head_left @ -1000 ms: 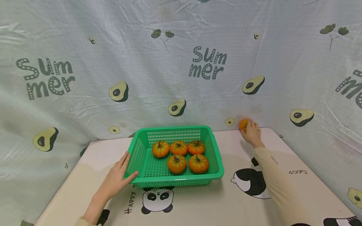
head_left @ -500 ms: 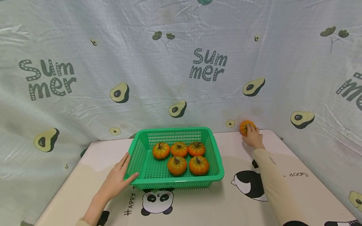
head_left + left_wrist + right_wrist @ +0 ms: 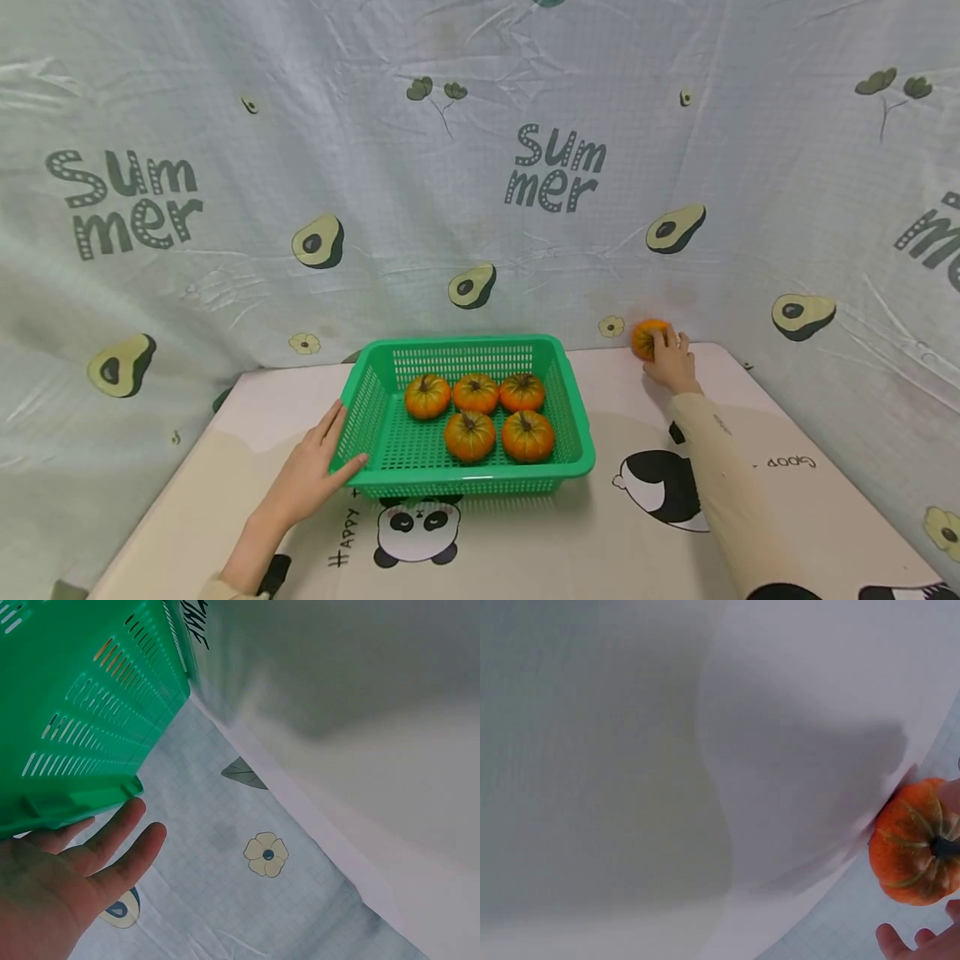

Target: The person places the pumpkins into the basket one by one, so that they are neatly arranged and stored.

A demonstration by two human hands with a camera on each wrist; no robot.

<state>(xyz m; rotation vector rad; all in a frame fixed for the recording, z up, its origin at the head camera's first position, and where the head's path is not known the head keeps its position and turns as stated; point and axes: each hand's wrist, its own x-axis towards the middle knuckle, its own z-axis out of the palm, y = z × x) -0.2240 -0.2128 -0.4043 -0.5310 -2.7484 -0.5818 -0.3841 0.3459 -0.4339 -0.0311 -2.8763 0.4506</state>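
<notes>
My left hand (image 3: 303, 475) rests on the left side of a green plastic basket (image 3: 472, 477), fingers along the outer wall and thumb at the front rim. Its extended fingers also appear beside the basket (image 3: 90, 761) in the left wrist view. At the table's far right corner, my right hand (image 3: 672, 363) has its thumb and fingers about a small orange pumpkin (image 3: 643, 342). The right wrist view shows that pumpkin (image 3: 907, 847) from its stem side, with a digit over its upper part and other fingertips spread below. Part of this grip lies outside that view.
Several orange pumpkins (image 3: 476, 393) sit in the basket, mostly towards its back and right. A cream cloth with panda prints covers the table (image 3: 615, 550). Behind and at both sides hangs a pale curtain (image 3: 405, 208) with avocado prints, close to the table's back edge.
The right hand and the pumpkin shift slightly right, then the pumpkin moves a little back left, showing more of itself beside the fingers. The left hand and basket stay put.
</notes>
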